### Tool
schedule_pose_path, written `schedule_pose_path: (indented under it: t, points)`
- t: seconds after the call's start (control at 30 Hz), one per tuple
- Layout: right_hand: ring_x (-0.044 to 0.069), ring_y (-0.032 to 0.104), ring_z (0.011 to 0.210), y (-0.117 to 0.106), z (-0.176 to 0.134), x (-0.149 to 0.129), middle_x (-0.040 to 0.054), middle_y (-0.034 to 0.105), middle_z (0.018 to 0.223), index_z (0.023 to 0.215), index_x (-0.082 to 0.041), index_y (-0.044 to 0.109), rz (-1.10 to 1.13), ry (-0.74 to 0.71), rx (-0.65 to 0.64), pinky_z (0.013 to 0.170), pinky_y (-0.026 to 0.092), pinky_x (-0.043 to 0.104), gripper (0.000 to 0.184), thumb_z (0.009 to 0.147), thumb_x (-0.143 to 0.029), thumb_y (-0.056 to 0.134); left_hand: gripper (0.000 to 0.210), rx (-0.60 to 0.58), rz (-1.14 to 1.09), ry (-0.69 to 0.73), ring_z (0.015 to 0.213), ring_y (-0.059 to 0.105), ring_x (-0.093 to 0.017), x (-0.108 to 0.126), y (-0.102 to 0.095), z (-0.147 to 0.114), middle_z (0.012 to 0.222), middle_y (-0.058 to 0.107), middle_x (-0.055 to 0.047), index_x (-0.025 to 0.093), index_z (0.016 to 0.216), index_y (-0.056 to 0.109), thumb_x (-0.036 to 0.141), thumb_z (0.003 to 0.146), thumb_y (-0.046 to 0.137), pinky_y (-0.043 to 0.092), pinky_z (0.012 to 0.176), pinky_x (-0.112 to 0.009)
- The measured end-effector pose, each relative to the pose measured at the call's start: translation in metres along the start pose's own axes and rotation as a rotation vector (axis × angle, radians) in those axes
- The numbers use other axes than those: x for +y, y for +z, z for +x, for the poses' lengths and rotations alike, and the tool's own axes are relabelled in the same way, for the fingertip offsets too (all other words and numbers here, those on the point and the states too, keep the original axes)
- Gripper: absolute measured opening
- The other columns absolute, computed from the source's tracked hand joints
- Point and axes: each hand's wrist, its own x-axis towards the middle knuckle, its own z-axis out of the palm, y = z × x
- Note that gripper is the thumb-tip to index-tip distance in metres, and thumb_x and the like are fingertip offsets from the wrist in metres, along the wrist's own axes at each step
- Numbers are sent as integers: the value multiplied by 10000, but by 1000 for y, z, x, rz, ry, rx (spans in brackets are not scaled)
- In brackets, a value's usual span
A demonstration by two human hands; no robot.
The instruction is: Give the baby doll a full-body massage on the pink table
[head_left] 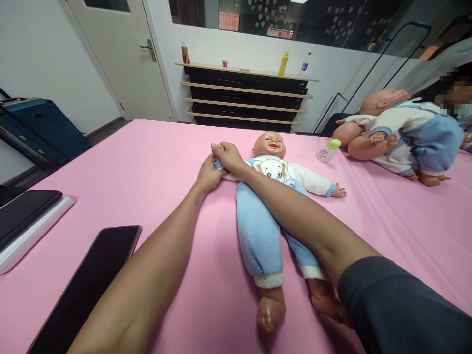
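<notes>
A baby doll (pixel 258 236) in fleecy light-blue trousers and a white top with an animal face lies on its back on the pink-covered table (pixel 165 147), head away from me. Both my hands are closed together around the end of its arm on the left side. My left hand (pixel 209 174) wraps it from the near left, by the blue cuff. From above, my right hand (pixel 229 158) grips the same spot, its forearm crossing over the doll's body. The doll's own hand is hidden by my fingers. Its other arm (pixel 313 181) stretches out to the right.
A small bottle with a green cap (pixel 328 151) lies right of the doll. Further right are more dolls (pixel 413 132), with a person partly visible behind. A phone (pixel 88 280) and a dark device on a white box (pixel 37 221) lie at left. Shelves (pixel 243 83) stand behind.
</notes>
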Motion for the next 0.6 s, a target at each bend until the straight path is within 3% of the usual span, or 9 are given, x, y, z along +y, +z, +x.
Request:
schedule_pose_path:
  t: [0.2,0.6]
  points:
    - [129,610,794,4,3,7,4,626,813,871,-188,585,211,-70,-86,741,509,235,213,921,-388,532,518,33,-29,-56,786,603,-186,-3,0,3,971,675,-65,161,1101,584,199,609,743,463,700,-308]
    - [143,615,736,0,3,1,33,658,808,775,-171,587,33,-18,0,650,465,249,377,944,-495,496,510,3,-43,-61,798,601,-191,-5,1,1,961,671,-46,173,1075,587,208,592,749,479,738,-328]
